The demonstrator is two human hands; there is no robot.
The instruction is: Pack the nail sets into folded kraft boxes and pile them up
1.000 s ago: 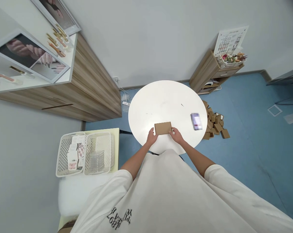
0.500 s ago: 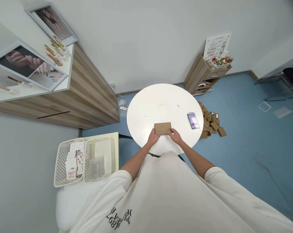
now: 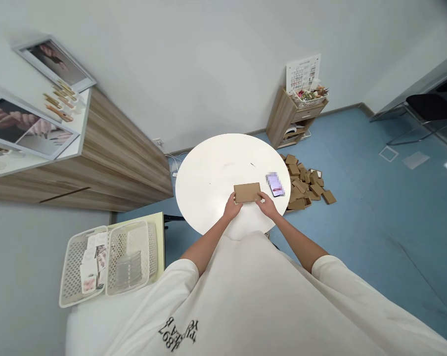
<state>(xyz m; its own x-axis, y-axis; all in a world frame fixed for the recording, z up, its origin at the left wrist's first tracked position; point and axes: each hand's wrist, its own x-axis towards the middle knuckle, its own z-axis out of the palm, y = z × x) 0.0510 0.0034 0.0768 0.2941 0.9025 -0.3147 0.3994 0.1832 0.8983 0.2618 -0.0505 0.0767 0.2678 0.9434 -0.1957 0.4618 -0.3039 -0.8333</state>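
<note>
A small flat brown cardboard box [image 3: 247, 192] is held over the near part of the round white table [image 3: 216, 158]. My left hand [image 3: 232, 206] grips its left end, and my right hand [image 3: 267, 204] grips the right end near the front corner. The box looks closed. A phone [image 3: 275, 184], partly blurred out, lies on the table to the right of my right hand. Farther back on the tabletop is a small thin dark item [image 3: 252, 164], too small to name.
Many cardboard boxes [image 3: 304, 184] lie heaped on the blue floor right of the table. At left, two white baskets [image 3: 111, 257] hold cards and clear plastic cases. A wooden cabinet [image 3: 127, 148] stands beyond them; a small wooden stand [image 3: 283, 116] is by the back wall.
My view has turned to the right, so the table, phone and heaped boxes appear farther left. Both hands keep hold of the cardboard box, which now sits more to the table's right side.
</note>
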